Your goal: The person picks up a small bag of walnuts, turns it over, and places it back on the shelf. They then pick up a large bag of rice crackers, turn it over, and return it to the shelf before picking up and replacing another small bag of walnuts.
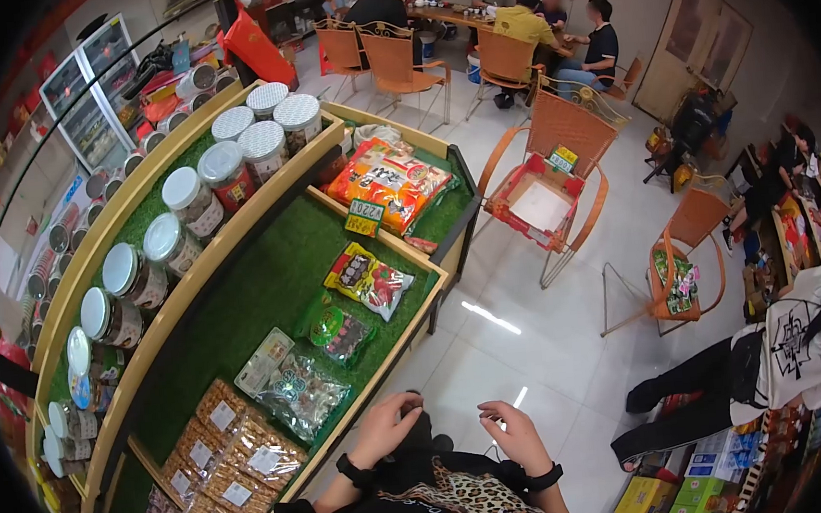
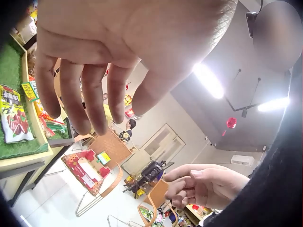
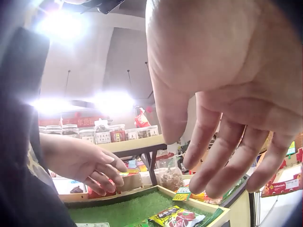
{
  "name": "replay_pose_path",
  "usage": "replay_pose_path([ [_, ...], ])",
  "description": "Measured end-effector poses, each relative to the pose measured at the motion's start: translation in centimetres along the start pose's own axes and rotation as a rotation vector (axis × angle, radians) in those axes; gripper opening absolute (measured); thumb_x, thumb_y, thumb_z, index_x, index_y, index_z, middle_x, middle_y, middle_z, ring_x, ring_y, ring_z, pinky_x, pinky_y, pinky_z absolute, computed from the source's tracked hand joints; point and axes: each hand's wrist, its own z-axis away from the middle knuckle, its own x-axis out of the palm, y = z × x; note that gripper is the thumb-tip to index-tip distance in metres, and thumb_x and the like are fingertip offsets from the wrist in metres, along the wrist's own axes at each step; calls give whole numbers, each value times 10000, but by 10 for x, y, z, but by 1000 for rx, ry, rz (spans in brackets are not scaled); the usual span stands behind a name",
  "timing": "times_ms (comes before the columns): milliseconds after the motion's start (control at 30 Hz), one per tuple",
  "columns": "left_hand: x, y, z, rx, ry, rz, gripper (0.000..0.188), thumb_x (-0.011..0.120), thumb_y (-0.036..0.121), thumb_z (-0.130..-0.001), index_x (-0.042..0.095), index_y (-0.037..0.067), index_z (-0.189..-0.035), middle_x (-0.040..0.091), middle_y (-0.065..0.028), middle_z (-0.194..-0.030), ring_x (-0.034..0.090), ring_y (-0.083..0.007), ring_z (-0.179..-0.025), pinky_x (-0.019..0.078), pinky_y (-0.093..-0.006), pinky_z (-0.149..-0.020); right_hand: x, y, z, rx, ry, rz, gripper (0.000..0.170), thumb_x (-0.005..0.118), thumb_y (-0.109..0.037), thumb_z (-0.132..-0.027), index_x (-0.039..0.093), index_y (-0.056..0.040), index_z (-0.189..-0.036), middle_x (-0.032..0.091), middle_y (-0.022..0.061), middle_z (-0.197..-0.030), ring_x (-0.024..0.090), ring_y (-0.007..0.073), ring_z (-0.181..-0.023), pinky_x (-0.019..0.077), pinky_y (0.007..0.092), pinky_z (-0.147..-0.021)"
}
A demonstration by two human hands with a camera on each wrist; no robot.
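We hold both hands in front of our black top (image 1: 449, 504), apart from each other and empty: the left hand (image 1: 386, 429) has its fingers loosely bent, and the right hand (image 1: 519, 438) is relaxed too, its fingers slightly spread. Nearest our left hand, a clear packet (image 1: 306, 397) lies on the green-lined counter (image 1: 248, 279), just beside some labelled snack packs (image 1: 224, 464). Past it we see a green-labelled packet (image 1: 329, 326) and a yellow bag (image 1: 371, 281), while lidded jars (image 1: 186, 192) stand in rows along the raised side

Left hand (image 2: 111, 45) above, right hand (image 2: 208, 184) below, snack packet (image 2: 15, 116)
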Motion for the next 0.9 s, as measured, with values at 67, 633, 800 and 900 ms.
replay_pose_path([
  [67,-4,-3,-24,25,49,-24,225,601,186,-863,634,53,-1041,642,-114,-953,628,-250,-897,487,-352,-791,-6,0,-22,-27,-37,0,233,609,-143,-851,613,-12,-1044,651,146,-895,641,258,-823,496,340,-751],
  [633,-77,1,-224,124,109,-60,236,597,165,-860,604,25,-1049,636,-133,-962,617,-290,-919,480,-363,-803,-46,-30,-245,-109,-20,146,226,607,-124,-841,615,-15,-1039,647,149,-901,637,268,-824,497,350,-770],
  [800,-81,-9,-237,-1,213,-2,232,604,159,-857,608,29,-1050,626,-142,-952,615,-285,-902,479,-356,-795,-49,-9,-310,-185,-141,296,214,613,-148,-826,612,-33,-1007,648,130,-879,623,293,-828,479,380,-744],
  [900,-74,-12,-248,-95,312,-3,234,606,160,-860,608,28,-1052,627,-141,-955,619,-274,-907,481,-355,-793,-48,2,-352,-272,-235,448,209,619,-172,-818,605,-51,-987,645,105,-861,611,294,-828,454,396,-722],
])
